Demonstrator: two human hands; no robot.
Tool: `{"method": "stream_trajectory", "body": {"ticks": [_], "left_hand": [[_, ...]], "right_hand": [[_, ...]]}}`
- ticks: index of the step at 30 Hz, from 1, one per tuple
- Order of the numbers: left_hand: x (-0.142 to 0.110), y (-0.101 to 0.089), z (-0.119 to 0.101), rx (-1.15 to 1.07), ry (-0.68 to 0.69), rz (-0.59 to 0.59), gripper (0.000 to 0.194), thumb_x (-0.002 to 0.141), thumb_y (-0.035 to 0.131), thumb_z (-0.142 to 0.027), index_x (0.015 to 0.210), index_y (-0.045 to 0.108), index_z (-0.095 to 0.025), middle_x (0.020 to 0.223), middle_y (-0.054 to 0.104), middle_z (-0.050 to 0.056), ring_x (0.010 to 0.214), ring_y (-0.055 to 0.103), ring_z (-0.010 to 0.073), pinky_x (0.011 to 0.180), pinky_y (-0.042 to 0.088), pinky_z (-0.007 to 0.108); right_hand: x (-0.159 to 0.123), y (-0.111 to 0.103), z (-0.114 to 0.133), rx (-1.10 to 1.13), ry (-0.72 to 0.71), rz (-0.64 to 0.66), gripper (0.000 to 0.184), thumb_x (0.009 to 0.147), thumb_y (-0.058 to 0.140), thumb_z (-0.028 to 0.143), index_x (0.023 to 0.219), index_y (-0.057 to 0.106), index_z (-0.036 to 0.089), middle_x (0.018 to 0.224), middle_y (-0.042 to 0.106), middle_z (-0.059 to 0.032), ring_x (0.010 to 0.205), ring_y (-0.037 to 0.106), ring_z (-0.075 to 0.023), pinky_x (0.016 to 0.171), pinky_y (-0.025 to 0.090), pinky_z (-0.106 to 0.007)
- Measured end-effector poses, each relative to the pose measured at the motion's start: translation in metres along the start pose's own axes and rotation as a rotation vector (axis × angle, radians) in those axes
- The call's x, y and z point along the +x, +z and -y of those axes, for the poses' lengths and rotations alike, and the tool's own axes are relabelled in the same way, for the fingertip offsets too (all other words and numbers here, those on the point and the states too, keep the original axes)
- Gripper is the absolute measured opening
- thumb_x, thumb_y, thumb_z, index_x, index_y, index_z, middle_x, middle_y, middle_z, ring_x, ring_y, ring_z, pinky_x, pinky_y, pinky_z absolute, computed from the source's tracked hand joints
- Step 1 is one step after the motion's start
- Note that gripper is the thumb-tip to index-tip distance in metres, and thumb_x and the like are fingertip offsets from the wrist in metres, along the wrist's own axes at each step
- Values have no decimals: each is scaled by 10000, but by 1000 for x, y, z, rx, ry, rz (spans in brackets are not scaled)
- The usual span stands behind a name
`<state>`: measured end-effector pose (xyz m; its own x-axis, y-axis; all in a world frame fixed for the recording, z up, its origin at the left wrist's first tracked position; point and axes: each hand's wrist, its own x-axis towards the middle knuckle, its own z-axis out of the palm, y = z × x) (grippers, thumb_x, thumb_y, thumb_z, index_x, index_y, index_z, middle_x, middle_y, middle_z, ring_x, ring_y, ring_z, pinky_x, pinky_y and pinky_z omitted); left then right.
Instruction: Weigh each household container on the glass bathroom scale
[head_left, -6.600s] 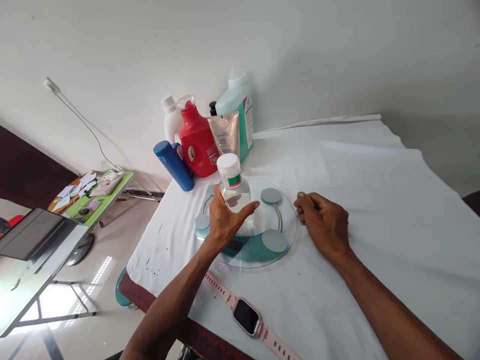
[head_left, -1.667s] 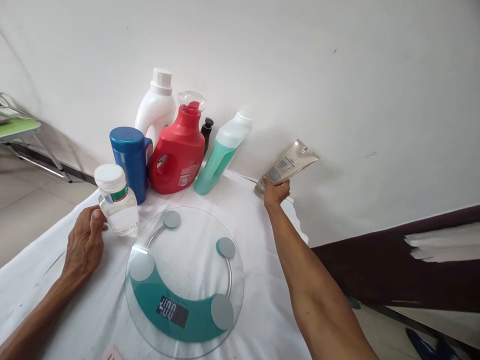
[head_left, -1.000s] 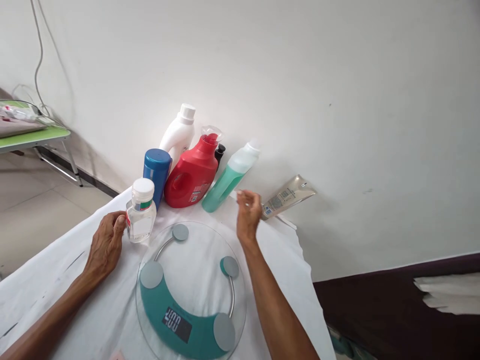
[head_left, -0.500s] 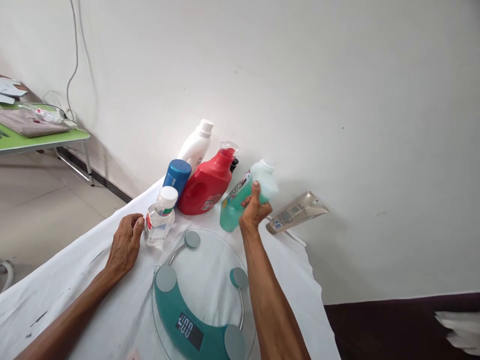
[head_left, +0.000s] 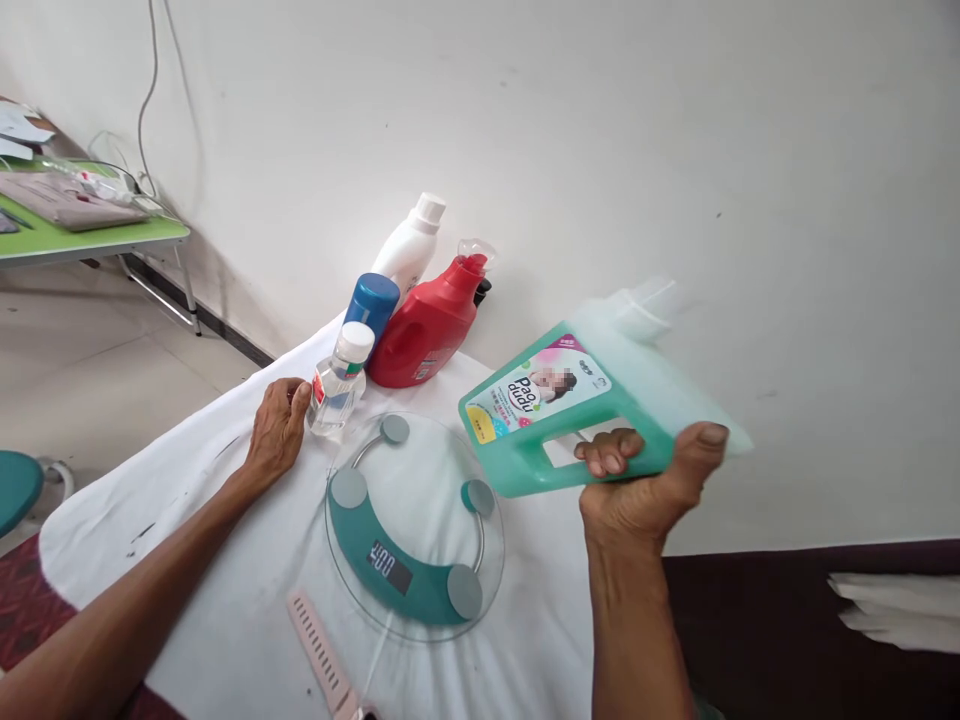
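"Nearest entry?"

"One right hand (head_left: 637, 490), fingers curled through the handle opening of one green bottle (head_left: 559, 410) and closed on it, thumb outside. Bottle: tilted, cap end to the upper right, label showing, raised at the right of the worktop (head_left: 540, 590)"

"Lower edge?"

"One watch (head_left: 324, 655), pink strap with a row of holes; dial end cut off by the frame. Lies on the white cloth (head_left: 232, 590) that covers the worktop"

"Next, farther in?"

"One round glass scale (head_left: 416, 600), flat on the cloth, teal curved panel, four grey pads, lit digits on a dark display"

"Left hand?"

"One left hand (head_left: 277, 432), at the left of the scale, resting on the cloth, fingers bent, thumb alongside. Nearest item: one clear bottle (head_left: 336, 400), white cap, upright. Contact between the two, and how far open the fingers are, cannot be told"

"Back row?"

"One blue container (head_left: 371, 305), just behind the clear bottle. One red jug (head_left: 427, 325), clear cap on top, to its right. One white bottle (head_left: 409, 250), behind these. One black bottle (head_left: 482, 292), mostly hidden by the jug"

"Beyond the worktop?"

"One teal stool (head_left: 19, 488), partly in frame at the left. One green side table (head_left: 45, 240), papers and a pale flat item on top, by the pale wall (head_left: 570, 140)"
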<state>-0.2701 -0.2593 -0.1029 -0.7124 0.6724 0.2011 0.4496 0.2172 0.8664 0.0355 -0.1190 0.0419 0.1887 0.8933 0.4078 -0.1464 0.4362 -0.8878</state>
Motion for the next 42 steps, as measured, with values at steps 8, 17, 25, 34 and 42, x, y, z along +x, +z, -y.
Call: {"method": "stream_trajectory", "body": {"ticks": [8, 17, 25, 34, 42], "left_hand": [[1, 1, 6, -2, 13, 10, 430, 1023, 268, -571, 949, 518, -229, 1010, 640, 120, 1117, 602, 295, 1008, 471, 452], [2, 2, 7, -20, 11, -2, 391, 1058, 305, -542, 960, 506, -221, 1034, 640, 119, 1092, 589, 274, 987, 462, 424], [2, 3, 8, -7, 18, 10, 439, 1074, 278, -577, 963, 502, -217, 1055, 631, 114, 1093, 577, 256, 982, 458, 399], [1, 5, 7, -8, 46, -2, 431, 1062, 274, -587, 931, 471, -228, 967, 623, 99, 1041, 585, 257, 992, 465, 440], [2, 6, 13, -29, 67, -7, 639, 982, 206, -792, 950, 515, -233, 946, 603, 94, 1004, 599, 258, 886, 518, 413]], "right_hand": [[-62, -13, 36, -102, 94, 164, 702, 722, 553, 893, 466, 357, 269, 395, 275, 68, 328, 315, -110, 427, 385, -327], [-89, -3, 24, -86, 124, 209, 700, 667, 614, 888, 430, 414, 261, 368, 295, 55, 325, 313, -109, 430, 360, -314], [-94, -5, 22, -139, -6, 203, 656, 790, 546, 882, 583, 546, 260, 506, 417, 18, 435, 455, -172, 462, 416, -358], [-104, -110, -54, -325, 214, -237, 704, 730, 497, 919, 524, 512, 246, 433, 444, -5, 430, 462, -168, 407, 355, -303], [-131, -134, -99, -360, 255, -224, 614, 819, 649, 750, 571, 571, 194, 450, 503, 14, 411, 458, -120, 405, 315, -246]]}}
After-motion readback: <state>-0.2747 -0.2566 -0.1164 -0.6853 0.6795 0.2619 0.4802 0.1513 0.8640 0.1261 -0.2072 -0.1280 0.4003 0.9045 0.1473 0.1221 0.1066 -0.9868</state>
